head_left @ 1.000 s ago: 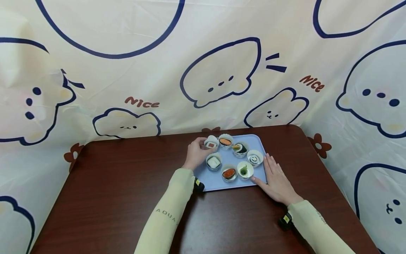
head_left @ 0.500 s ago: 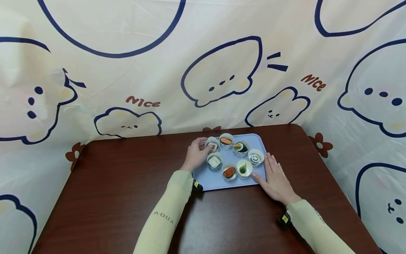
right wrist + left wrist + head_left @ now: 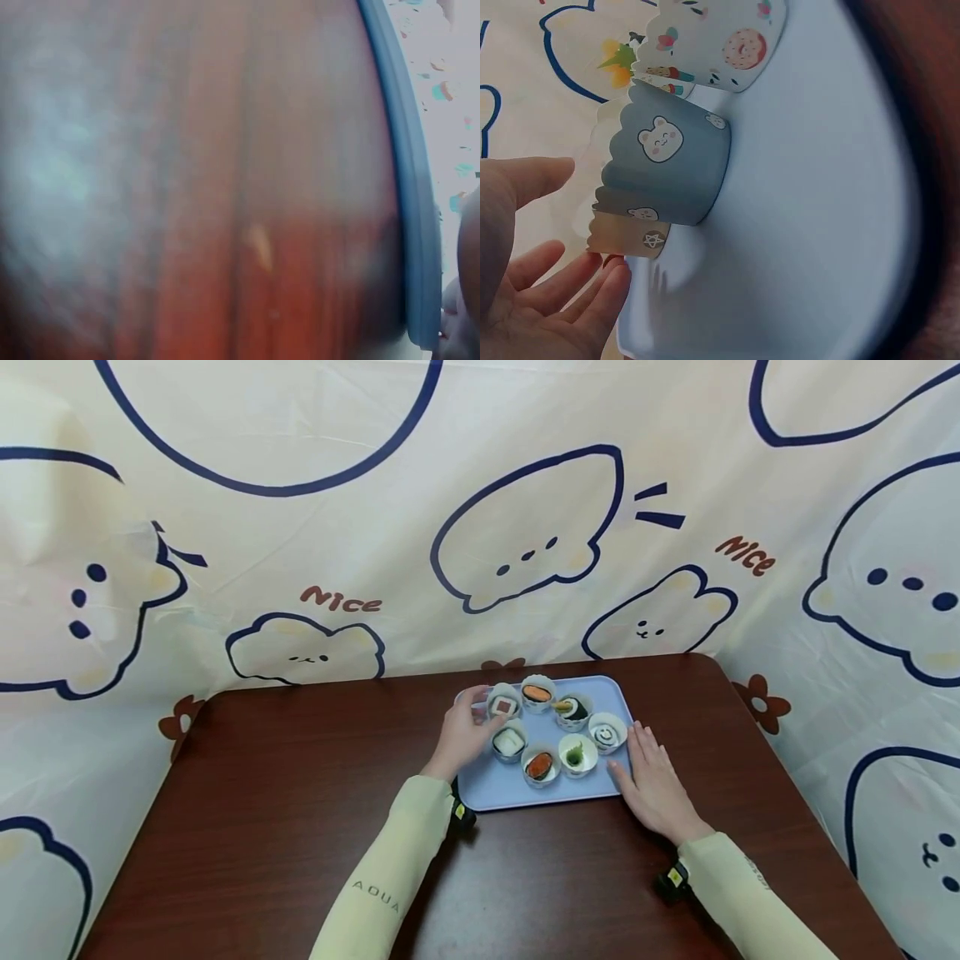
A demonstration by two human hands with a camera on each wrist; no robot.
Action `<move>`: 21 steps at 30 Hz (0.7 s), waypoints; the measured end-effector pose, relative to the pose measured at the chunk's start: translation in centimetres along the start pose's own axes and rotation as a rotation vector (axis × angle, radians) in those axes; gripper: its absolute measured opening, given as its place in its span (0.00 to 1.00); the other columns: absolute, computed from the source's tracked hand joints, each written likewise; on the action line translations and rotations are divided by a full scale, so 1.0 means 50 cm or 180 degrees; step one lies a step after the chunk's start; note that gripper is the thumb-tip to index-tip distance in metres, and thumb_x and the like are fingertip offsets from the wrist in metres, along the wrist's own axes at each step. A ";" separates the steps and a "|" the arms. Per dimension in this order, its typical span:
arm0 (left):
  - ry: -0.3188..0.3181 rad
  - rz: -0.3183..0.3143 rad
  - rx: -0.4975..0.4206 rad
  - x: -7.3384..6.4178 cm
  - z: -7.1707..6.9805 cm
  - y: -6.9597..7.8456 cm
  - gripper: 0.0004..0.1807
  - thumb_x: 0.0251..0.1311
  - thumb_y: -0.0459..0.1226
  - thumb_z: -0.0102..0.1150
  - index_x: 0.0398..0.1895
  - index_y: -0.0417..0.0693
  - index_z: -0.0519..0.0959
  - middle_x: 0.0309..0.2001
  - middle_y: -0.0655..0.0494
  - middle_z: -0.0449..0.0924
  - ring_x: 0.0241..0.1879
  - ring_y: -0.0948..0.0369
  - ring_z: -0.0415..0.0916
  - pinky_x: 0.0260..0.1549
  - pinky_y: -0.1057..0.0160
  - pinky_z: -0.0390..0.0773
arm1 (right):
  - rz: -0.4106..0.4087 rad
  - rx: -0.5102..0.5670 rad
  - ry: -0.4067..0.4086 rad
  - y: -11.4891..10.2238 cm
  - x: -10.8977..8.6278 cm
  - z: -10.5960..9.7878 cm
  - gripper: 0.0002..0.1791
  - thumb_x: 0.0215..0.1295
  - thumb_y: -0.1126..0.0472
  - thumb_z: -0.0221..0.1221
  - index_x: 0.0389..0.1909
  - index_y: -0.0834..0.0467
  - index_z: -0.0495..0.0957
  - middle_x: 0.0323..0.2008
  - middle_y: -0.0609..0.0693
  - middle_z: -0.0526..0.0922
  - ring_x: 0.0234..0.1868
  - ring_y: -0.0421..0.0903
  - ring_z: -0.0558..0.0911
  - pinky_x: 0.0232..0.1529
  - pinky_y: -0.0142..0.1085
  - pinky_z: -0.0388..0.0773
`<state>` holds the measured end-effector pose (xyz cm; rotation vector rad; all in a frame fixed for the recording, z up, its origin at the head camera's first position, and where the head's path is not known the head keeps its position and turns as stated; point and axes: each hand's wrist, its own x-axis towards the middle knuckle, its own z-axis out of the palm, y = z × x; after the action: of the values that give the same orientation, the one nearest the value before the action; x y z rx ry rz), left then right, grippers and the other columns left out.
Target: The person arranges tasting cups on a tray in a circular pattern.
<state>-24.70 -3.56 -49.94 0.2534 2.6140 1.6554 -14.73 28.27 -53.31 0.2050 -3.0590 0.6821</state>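
My left hand (image 3: 467,735) is beside the back-left paper cup (image 3: 504,700), which holds a sushi piece with a reddish-brown square on top. In the left wrist view, fingertips of that hand (image 3: 551,277) meet or nearly meet a tan cup (image 3: 626,234), while the thumb is held apart. A grey-blue bear-print cup (image 3: 671,154) stands in front of it. All the cups stand in a ring on a light-blue tray (image 3: 510,793). My right hand (image 3: 658,789) lies flat along the tray's right edge, fingers straight; the right wrist view barely catches it.
Other paper cups in the ring hold sushi-like pieces, among them an orange-topped one (image 3: 537,693), a red-topped one (image 3: 540,767) and a green-topped one (image 3: 577,756). The tray lies toward the back of a dark brown table (image 3: 300,793). A printed cloth (image 3: 405,527) hangs behind.
The left fingers have loosened from the back-left cup, and that hand has drawn slightly back. My right thumb has shifted right, away from the green-topped cup. The tray stays put.
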 end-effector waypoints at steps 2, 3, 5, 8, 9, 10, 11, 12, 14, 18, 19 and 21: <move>-0.0009 -0.0012 0.0027 -0.004 -0.001 -0.002 0.32 0.66 0.41 0.69 0.71 0.46 0.69 0.63 0.45 0.75 0.56 0.49 0.77 0.54 0.50 0.79 | -0.0076 -0.0024 0.0045 0.001 -0.001 -0.002 0.40 0.82 0.44 0.42 0.77 0.73 0.49 0.79 0.68 0.42 0.79 0.63 0.40 0.75 0.57 0.38; -0.0010 -0.0010 0.0026 -0.005 -0.002 -0.003 0.32 0.65 0.41 0.69 0.71 0.47 0.70 0.64 0.45 0.75 0.56 0.50 0.77 0.53 0.50 0.79 | -0.0102 -0.0051 0.0053 0.002 -0.001 -0.001 0.38 0.82 0.46 0.42 0.76 0.72 0.52 0.79 0.68 0.43 0.79 0.63 0.40 0.75 0.57 0.38; -0.0013 -0.0008 0.0025 -0.007 -0.003 -0.005 0.32 0.65 0.42 0.69 0.71 0.48 0.70 0.64 0.45 0.75 0.55 0.50 0.78 0.52 0.50 0.80 | -0.0139 -0.0116 0.0048 0.002 -0.001 0.000 0.35 0.82 0.49 0.44 0.76 0.70 0.56 0.79 0.67 0.42 0.79 0.63 0.40 0.75 0.58 0.39; -0.0013 -0.0003 0.0014 -0.009 -0.005 -0.008 0.32 0.65 0.41 0.69 0.71 0.49 0.70 0.64 0.45 0.75 0.54 0.51 0.78 0.50 0.51 0.81 | -0.0181 -0.0144 0.0037 0.002 0.000 0.004 0.32 0.82 0.51 0.46 0.76 0.66 0.60 0.79 0.67 0.42 0.79 0.63 0.39 0.75 0.59 0.40; -0.0013 -0.0001 0.0013 -0.009 -0.005 -0.008 0.32 0.66 0.41 0.69 0.71 0.49 0.70 0.64 0.45 0.75 0.54 0.51 0.78 0.50 0.51 0.81 | -0.0192 -0.0148 0.0044 0.001 0.001 0.005 0.31 0.82 0.51 0.46 0.76 0.66 0.61 0.79 0.68 0.42 0.79 0.64 0.40 0.75 0.59 0.41; -0.0015 -0.0001 0.0009 -0.010 -0.006 -0.008 0.32 0.66 0.41 0.69 0.71 0.49 0.70 0.64 0.45 0.75 0.54 0.51 0.78 0.49 0.51 0.81 | -0.0200 -0.0149 0.0048 0.001 0.001 0.006 0.31 0.81 0.52 0.47 0.76 0.66 0.61 0.79 0.68 0.42 0.79 0.64 0.40 0.75 0.60 0.41; -0.0013 0.0005 0.0000 -0.010 -0.007 -0.008 0.32 0.66 0.41 0.69 0.71 0.49 0.70 0.64 0.45 0.75 0.54 0.51 0.79 0.49 0.51 0.81 | -0.0203 -0.0150 0.0052 0.001 0.002 0.006 0.31 0.81 0.52 0.47 0.76 0.66 0.61 0.79 0.68 0.42 0.79 0.64 0.40 0.74 0.60 0.41; -0.0012 0.0013 -0.0013 -0.011 -0.008 -0.007 0.32 0.66 0.41 0.69 0.71 0.49 0.70 0.64 0.45 0.75 0.53 0.51 0.79 0.48 0.51 0.81 | -0.0207 -0.0153 0.0055 0.002 0.002 0.007 0.31 0.81 0.52 0.47 0.76 0.66 0.61 0.79 0.68 0.42 0.79 0.64 0.40 0.74 0.60 0.41; -0.0011 0.0043 -0.0040 -0.012 -0.009 -0.007 0.32 0.66 0.39 0.68 0.71 0.48 0.70 0.64 0.44 0.75 0.53 0.51 0.79 0.49 0.51 0.81 | -0.0205 -0.0157 0.0056 0.003 0.002 0.006 0.31 0.81 0.52 0.48 0.76 0.66 0.60 0.79 0.68 0.42 0.79 0.64 0.40 0.74 0.60 0.42; -0.0055 0.0106 -0.0070 -0.014 -0.011 -0.008 0.32 0.65 0.34 0.68 0.71 0.46 0.69 0.64 0.42 0.74 0.52 0.50 0.80 0.49 0.50 0.81 | -0.0190 -0.0147 0.0026 0.006 0.002 0.003 0.33 0.81 0.52 0.48 0.77 0.67 0.58 0.79 0.68 0.41 0.79 0.63 0.40 0.74 0.61 0.42; -0.0079 0.0116 -0.0063 -0.015 -0.011 -0.009 0.33 0.65 0.33 0.68 0.71 0.45 0.68 0.65 0.42 0.74 0.52 0.49 0.81 0.49 0.51 0.81 | -0.0189 -0.0141 0.0021 0.006 0.002 0.002 0.34 0.81 0.51 0.48 0.77 0.67 0.57 0.79 0.68 0.41 0.79 0.63 0.40 0.74 0.61 0.42; -0.0142 0.0120 -0.0054 -0.016 -0.011 -0.010 0.33 0.65 0.31 0.67 0.72 0.45 0.67 0.66 0.42 0.73 0.51 0.50 0.81 0.48 0.52 0.82 | -0.0179 -0.0112 0.0010 0.008 0.002 0.000 0.35 0.81 0.51 0.49 0.78 0.67 0.55 0.79 0.67 0.42 0.79 0.63 0.40 0.74 0.61 0.42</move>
<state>-24.05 -4.39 -50.20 0.3369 2.5774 1.6625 -14.87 28.63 -53.47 0.2882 -3.0465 0.6249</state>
